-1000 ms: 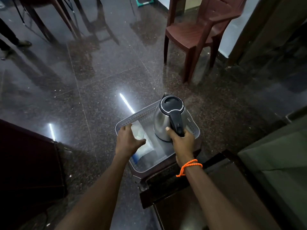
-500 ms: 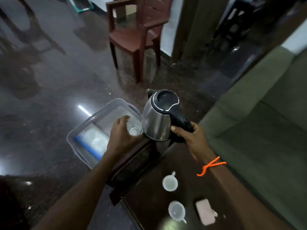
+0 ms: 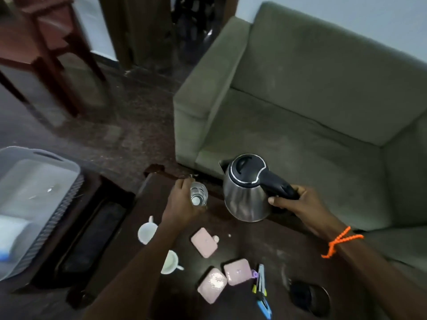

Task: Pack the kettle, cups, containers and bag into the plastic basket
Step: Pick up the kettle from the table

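Note:
My right hand (image 3: 298, 204) grips the black handle of the steel kettle (image 3: 246, 190), held above the far edge of the dark table (image 3: 265, 245). My left hand (image 3: 180, 204) holds a clear glass (image 3: 198, 194) at the table's far end. Two white cups (image 3: 145, 232) (image 3: 171, 262) and three pink containers (image 3: 204, 242) (image 3: 238, 271) (image 3: 211, 285) lie on the table. The grey plastic basket (image 3: 57, 204) sits at the left on a low dark stand, with a clear bag with a blue strip (image 3: 9, 236) inside.
A green sofa (image 3: 312, 100) fills the right side behind the table. A brown plastic chair (image 3: 39, 42) stands at the upper left on the dark floor. Pens (image 3: 261, 287) and the kettle's black round base (image 3: 309, 296) lie on the near part of the table.
Both hands have swung right from the basket to the table. The kettle came out of the basket with my right hand; my left hand carries a glass that it picked up there.

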The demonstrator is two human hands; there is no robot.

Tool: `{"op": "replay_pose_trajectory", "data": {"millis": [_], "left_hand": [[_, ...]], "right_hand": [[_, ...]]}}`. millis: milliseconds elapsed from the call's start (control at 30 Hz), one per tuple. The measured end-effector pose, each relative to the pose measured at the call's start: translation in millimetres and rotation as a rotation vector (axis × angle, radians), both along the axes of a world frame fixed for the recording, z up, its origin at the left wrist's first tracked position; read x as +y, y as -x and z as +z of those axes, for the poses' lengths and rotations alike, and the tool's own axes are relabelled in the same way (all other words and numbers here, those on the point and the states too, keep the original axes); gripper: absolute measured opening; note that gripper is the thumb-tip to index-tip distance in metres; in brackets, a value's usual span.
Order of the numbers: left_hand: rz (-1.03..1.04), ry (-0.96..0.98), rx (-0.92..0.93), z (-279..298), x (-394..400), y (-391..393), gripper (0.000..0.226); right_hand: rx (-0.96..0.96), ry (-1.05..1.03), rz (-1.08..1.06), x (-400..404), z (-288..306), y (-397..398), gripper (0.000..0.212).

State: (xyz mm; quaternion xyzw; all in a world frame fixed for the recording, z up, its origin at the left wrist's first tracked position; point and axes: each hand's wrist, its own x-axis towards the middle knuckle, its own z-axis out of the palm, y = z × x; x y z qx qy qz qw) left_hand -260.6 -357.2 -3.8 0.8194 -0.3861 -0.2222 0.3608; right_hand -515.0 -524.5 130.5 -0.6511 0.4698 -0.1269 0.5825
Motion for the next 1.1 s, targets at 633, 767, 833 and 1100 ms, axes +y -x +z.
{"op": "replay_pose_trajectory", "data": {"millis": [633,767,833,1100], "left_hand": [[-0.237,-0.094,-0.058,-125.8,-76.7,130.0,0.087],[-0.238,-0.134,0.031,-122.4,-71.6,124.6,0.111],[-0.241,-0.148,0.032,-121.4,-63.9,115.4,0.122],[-0.280,-0.249,-0.141,-115.4,-23.9,73.4,0.124]], "right_hand": [[0.333,0.041,0.223,-41.4,-87.6,134.0,0.039],[0.383,0.036,0.241,-39.4,-90.6,124.9,0.029],[0.424,0.046,0.241,-39.8,-88.3,119.2,0.024],[0.570,0.174,0.294,-40.3,-70.8,92.2,0.025]]}}
